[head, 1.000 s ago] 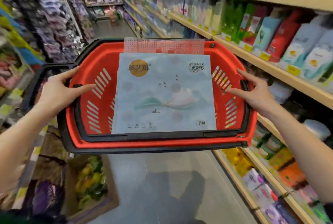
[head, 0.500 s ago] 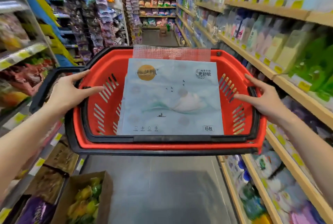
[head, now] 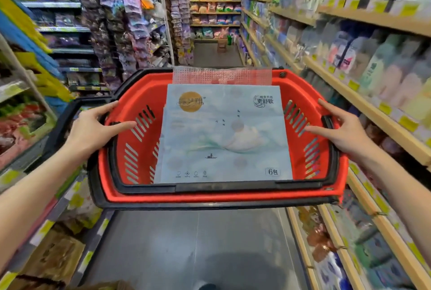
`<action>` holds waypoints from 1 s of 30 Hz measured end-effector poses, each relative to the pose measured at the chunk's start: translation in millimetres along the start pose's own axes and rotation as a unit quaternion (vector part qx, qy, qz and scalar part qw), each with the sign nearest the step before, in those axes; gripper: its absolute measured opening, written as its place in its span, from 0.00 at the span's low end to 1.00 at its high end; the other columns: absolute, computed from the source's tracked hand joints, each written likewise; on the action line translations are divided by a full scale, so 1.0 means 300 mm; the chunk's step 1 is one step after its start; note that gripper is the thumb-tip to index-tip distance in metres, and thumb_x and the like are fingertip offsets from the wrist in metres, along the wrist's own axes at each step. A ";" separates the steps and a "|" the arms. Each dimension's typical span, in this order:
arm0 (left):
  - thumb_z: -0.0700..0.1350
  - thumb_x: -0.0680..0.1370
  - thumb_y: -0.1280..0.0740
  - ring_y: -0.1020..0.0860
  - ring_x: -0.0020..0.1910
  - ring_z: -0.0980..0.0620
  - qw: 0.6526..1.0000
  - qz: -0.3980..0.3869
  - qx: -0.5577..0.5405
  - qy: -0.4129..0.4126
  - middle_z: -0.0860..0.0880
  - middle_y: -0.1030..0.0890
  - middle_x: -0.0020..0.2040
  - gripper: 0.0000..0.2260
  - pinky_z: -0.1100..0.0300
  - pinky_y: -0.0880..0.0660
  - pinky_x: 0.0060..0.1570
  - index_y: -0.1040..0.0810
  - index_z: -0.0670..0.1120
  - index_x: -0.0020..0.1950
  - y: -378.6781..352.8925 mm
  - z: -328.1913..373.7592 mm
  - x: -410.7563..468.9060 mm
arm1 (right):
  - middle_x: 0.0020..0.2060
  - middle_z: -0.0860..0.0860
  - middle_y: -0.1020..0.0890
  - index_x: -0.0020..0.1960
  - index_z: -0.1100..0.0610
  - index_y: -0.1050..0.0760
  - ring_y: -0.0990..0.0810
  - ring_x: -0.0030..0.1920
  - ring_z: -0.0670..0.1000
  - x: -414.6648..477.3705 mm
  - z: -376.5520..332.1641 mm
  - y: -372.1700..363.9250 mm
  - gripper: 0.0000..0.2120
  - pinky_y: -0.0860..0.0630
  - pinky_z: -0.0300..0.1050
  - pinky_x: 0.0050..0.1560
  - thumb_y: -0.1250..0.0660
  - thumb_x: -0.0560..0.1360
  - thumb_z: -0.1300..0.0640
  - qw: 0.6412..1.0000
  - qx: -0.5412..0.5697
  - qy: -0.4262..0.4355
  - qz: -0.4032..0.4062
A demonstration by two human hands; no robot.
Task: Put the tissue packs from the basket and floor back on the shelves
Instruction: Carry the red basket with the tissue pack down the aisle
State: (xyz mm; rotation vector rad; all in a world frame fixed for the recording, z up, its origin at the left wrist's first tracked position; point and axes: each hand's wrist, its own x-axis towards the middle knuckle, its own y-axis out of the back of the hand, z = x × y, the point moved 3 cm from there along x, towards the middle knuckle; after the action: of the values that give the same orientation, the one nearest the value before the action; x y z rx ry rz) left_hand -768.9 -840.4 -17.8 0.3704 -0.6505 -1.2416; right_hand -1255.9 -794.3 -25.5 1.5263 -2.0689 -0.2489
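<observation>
We held the red plastic shopping basket (head: 130, 149) by its side rims, left hand (head: 93, 129) and right hand (head: 342, 132) clamped on, thumbs inside. The pale blue tissue pack (head: 224, 135) lay flat inside. Since a second ago our view swung from the right-hand wooden shelves (head: 363, 107) to down the aisle: still carrying, nothing shelved.

Pale-blue tissue pack (head: 224, 135) lies flat in the red basket (head: 130, 93).

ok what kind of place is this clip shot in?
Almost certainly a shop aisle, supermarket-style. Long wooden shelves with yellow price tags run down the right, hanging packets line the left, and both hands hold a red shopping basket carrying a tissue pack.
</observation>
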 end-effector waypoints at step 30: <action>0.59 0.58 0.24 0.21 0.52 0.52 0.999 0.039 -0.007 0.026 0.51 0.22 0.57 0.36 0.49 0.25 0.58 0.27 0.58 0.65 -0.674 -0.131 1.973 | 0.64 0.46 0.30 0.69 0.58 0.34 0.34 0.47 0.18 2.078 0.479 -0.693 0.38 0.38 0.15 0.51 0.24 0.62 0.62 1.000 0.012 0.011 -0.009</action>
State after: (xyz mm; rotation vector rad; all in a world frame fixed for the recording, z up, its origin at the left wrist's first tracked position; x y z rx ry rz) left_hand -789.9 -1466.9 -17.8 0.3614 -0.6070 -1.1571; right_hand -1287.4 -1466.1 -40.6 1.5558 -2.0488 -0.2133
